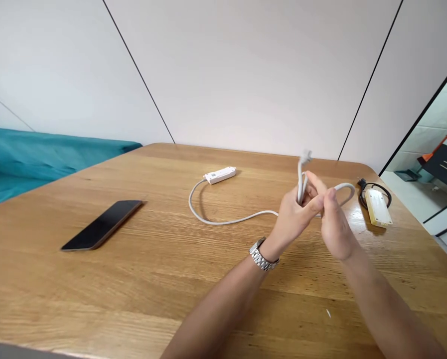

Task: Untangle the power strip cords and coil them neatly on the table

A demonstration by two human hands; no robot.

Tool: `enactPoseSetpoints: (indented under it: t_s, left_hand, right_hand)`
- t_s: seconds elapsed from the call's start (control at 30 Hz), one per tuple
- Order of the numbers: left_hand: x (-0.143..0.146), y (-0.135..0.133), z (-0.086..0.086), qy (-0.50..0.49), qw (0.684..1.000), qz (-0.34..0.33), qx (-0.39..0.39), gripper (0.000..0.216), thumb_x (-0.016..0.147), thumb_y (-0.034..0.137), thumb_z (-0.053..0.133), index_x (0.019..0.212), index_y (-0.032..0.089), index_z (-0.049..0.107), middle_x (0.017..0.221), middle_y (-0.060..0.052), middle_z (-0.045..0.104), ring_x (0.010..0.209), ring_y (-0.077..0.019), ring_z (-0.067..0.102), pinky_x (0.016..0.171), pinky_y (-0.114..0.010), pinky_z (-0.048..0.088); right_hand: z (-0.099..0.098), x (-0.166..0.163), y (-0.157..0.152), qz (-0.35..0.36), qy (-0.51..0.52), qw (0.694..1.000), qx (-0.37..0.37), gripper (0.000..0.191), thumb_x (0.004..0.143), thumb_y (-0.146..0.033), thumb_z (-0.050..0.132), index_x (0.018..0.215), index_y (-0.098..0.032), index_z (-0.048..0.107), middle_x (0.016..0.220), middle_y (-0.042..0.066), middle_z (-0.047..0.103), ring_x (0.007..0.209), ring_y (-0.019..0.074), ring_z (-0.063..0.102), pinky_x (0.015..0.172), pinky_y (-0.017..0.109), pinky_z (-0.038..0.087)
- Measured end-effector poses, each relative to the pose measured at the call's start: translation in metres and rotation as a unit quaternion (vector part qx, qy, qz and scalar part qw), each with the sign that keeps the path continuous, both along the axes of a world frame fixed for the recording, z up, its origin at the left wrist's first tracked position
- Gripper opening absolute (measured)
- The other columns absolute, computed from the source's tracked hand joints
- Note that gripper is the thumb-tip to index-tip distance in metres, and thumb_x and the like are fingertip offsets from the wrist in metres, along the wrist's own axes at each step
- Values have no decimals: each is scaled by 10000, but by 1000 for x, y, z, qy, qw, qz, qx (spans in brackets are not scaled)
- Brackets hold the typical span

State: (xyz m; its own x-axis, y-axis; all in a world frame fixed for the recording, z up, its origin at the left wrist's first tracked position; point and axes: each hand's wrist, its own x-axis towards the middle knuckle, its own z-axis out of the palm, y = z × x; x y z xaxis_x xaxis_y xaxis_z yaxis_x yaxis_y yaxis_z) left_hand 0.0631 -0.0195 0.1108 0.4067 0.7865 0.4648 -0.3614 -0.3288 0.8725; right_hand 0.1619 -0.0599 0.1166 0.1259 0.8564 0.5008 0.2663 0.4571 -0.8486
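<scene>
My left hand [294,212], with a metal-banded watch [263,254] on its wrist, is closed around a white power cord [238,220]. The cord's plug [306,156] sticks up above that hand and looks blurred. Against the left hand's fingers, my right hand [335,224] pinches the same cord, and a loop of it bulges out to the right. From the hands the cord curves left across the table to a white power strip [221,175], which lies near the far edge. The fingers partly hide the cord where the hands meet.
On the wooden table [152,289], a dark tablet-like slab [102,225] lies at the left. A yellowish-white power strip [378,208] with a coiled black cord [362,192] is at the right. Behind stands a white wall [253,75]; a teal sofa [51,154] is at the left.
</scene>
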Motion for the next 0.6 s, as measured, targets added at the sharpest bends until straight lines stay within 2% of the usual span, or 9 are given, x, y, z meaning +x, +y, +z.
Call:
enactPoseSetpoints:
  t_s: [0.1,0.2,0.27,0.37,0.4,0.47,0.5,0.53,0.6]
  left_hand:
    - [3,-2,-11,64,995,-67,33,471,792,587,629,636,162,496,586,33,444,536,-75,360,501,-230,279]
    - [5,-2,-15,102,986,-127,29,557,850,633,506,550,167,444,518,32,408,483,-70,329,472,-237,248]
    - [5,0,-10,55,994,-98,-15,592,832,657,514,510,178,384,480,49,342,449,-59,267,447,-236,209]
    - [-5,5,10,-114,989,-1,-90,615,796,667,569,497,193,316,451,69,250,432,-65,267,431,-226,238]
    - [-11,5,20,-167,980,15,-106,615,806,654,570,498,196,299,443,71,226,427,-71,283,428,-222,258]
    - [-27,0,38,-249,960,18,-126,612,873,612,504,501,195,253,429,72,167,401,-77,265,407,-215,257]
    - [-35,-4,47,-277,952,11,-134,609,915,590,438,503,192,232,423,69,142,382,-77,226,390,-216,233]
    - [-43,-8,54,-300,944,8,-138,604,945,571,374,505,188,219,418,65,125,368,-78,184,376,-219,209]
    - [-58,-19,63,-338,931,10,-136,596,978,542,282,508,183,217,406,56,128,355,-83,139,363,-233,184]
  right_hand:
    - [6,12,-2,-41,-49,998,-13,755,883,-765,217,1187,-222,643,1154,101,644,1281,285,480,1072,476,386]
    - [17,32,-12,-50,-103,993,-32,567,900,-681,397,1004,-221,712,900,79,691,1037,277,626,904,433,499]
    - [24,37,-26,-74,-131,989,-10,372,872,-571,569,922,-235,720,747,42,679,794,234,654,716,366,535]
    - [24,30,-40,-171,-120,976,58,244,843,-471,654,776,-240,693,587,4,616,550,165,566,527,295,476]
    - [21,26,-39,-159,-125,978,48,257,839,-467,656,734,-234,679,568,2,608,524,155,552,512,288,466]
    - [9,14,-27,-61,-165,984,-25,261,785,-482,705,766,-222,685,651,27,664,588,176,602,567,311,499]
    - [2,8,-17,3,-188,980,-67,306,735,-492,746,860,-217,700,766,52,706,684,208,643,637,342,522]
    - [-7,1,-6,50,-200,974,-95,436,676,-500,787,993,-216,693,918,81,724,818,249,663,731,384,531]
    - [-28,-14,16,116,-178,974,-79,655,632,-510,807,1196,-236,615,1178,93,666,1063,290,607,900,433,482]
